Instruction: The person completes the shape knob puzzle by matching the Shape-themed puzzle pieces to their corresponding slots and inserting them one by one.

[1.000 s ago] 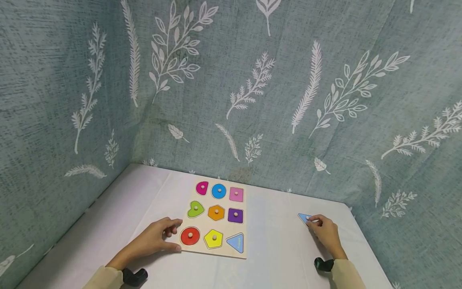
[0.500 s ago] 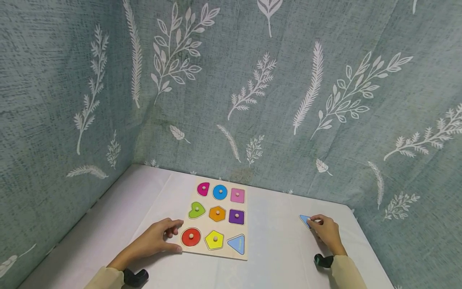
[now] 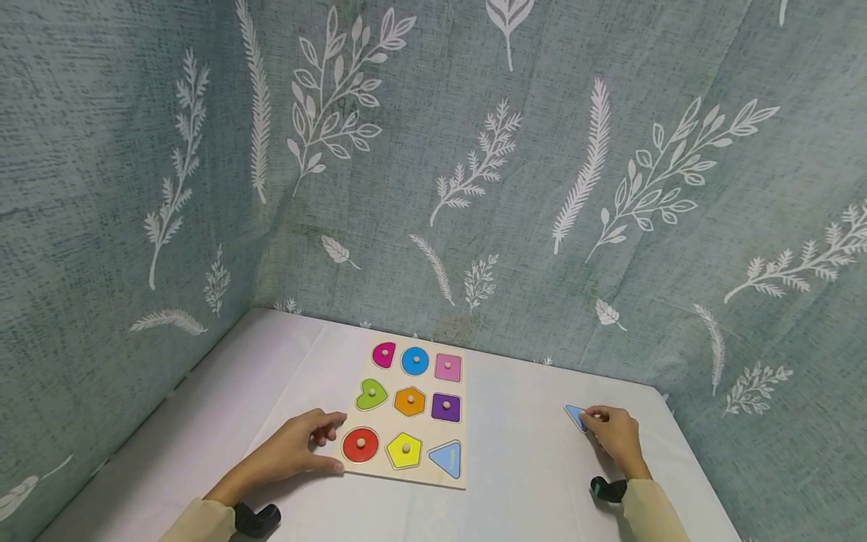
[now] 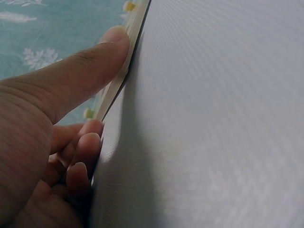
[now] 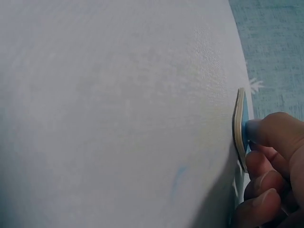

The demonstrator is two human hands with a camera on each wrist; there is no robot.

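Note:
A wooden shape puzzle board lies on the white table, with pegged pieces set in it. At its near right corner is a pegless blue triangle recess with small lettering. My left hand touches the board's left side near the front corner, thumb and index finger spread; the other fingers curl loosely. In the left wrist view the thumb presses the board's edge. Far to the right, my right hand pinches a blue triangle puzzle piece. The right wrist view shows that piece edge-on, its peg hidden by the fingers.
A white cloth covers the table. Blue-green fabric walls with white leaf prints stand behind it and on both sides. Dark wrist devices sit below both hands.
The blue triangle puzzle piece has turned slightly in my right hand, and its peg is now covered by fingers. My left hand stays at the board; the head view has shifted slightly.

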